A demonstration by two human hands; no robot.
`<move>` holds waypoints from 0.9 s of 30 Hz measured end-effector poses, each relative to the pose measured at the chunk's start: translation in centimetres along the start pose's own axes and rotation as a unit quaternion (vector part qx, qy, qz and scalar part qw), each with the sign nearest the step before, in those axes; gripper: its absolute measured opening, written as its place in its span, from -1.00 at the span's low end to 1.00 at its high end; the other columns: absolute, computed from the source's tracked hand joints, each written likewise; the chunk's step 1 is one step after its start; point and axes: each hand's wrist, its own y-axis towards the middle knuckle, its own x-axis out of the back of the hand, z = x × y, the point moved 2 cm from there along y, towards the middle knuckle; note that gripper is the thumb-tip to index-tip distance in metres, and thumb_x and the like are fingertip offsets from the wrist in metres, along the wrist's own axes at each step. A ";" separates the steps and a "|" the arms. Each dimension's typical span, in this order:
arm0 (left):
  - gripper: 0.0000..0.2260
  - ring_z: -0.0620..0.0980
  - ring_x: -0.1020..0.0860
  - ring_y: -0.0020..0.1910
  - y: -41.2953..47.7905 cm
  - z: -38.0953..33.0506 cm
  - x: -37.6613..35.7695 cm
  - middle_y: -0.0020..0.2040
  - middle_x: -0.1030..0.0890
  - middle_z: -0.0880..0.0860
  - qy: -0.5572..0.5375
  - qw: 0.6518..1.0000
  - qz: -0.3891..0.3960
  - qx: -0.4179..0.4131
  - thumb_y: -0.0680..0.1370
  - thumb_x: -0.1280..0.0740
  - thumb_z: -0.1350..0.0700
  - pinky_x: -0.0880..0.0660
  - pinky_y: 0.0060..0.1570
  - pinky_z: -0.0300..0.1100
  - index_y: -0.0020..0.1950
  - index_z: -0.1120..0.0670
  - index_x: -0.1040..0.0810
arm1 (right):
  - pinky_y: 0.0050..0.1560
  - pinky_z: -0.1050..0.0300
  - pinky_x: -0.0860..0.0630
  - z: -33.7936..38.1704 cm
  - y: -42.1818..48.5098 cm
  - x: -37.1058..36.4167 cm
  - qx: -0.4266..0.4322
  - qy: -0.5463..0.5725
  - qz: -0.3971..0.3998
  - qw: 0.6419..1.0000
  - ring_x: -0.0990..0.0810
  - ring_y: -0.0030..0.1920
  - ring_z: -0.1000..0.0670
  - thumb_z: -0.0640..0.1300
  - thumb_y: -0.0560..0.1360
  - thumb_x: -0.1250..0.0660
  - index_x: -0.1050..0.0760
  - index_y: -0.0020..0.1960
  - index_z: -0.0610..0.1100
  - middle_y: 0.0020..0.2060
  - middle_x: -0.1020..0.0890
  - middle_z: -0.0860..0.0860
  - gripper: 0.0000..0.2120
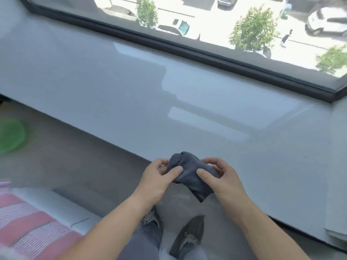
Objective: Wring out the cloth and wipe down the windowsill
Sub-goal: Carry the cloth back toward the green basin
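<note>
Motion blur is smearing a round green thing [10,136] on the floor at the far left, too soft to name. Below it, striped pink-and-white fabric [28,222] is filling the lower left corner.

Toward the middle, the left hand [159,177] is gripping one end of the cloth [189,173], thumb pressing on top and fingers curling round behind. The cloth, dark blue-grey, is bunching into a short twisted roll in the air, by the near edge of the windowsill [169,100] and above the person's shoes [189,235]; it does not seem to be touching the sill. The right hand [219,177] is clamping the other end in the same way, with a loose tail hanging below it.

The hands are working close together, each closed on its own end, probably so that they can turn against each other and squeeze the water out. This looks like the wringing step; wiping is not yet begun.

Behind and to the right, the pale glossy sill is reflecting the window above its dark frame [187,51].
</note>
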 end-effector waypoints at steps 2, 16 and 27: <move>-0.75 0.06 -0.69 0.03 -1.3 -1.4 4.0 -0.02 -0.73 0.08 -0.030 0.998 -0.046 -0.013 0.53 -0.46 0.13 -0.56 0.19 0.04 0.15 0.15 -0.53 | -0.02 -0.04 -0.64 2.5 0.7 -3.9 0.014 -0.040 0.042 0.998 -0.72 -0.05 -0.07 -0.16 0.50 -0.46 -0.60 0.03 0.07 -0.07 -0.73 -0.04 -0.82; -0.67 -0.01 -0.65 -0.11 -3.3 -2.0 42.4 -0.07 -0.70 0.11 -0.243 0.931 -0.271 -0.023 0.43 -0.53 0.04 -0.53 -0.09 -0.11 0.07 0.17 -0.55 | 0.05 -0.14 -0.63 12.3 9.4 -45.7 -0.026 -0.148 0.241 0.959 -0.71 -0.03 -0.12 -0.12 0.42 -0.53 -0.63 0.05 -0.04 -0.03 -0.73 -0.11 -0.78; -0.71 0.05 -0.69 -0.02 -1.9 -3.5 67.6 0.00 -0.70 0.16 -0.336 0.855 -0.393 -0.023 0.47 -0.50 0.11 -0.61 0.10 0.03 0.09 0.21 -0.53 | 0.00 -0.13 -0.64 15.6 15.2 -75.3 -0.064 -0.160 0.341 0.924 -0.70 0.02 -0.22 -0.30 0.56 -0.34 -0.53 0.17 -0.26 0.04 -0.68 -0.26 -0.81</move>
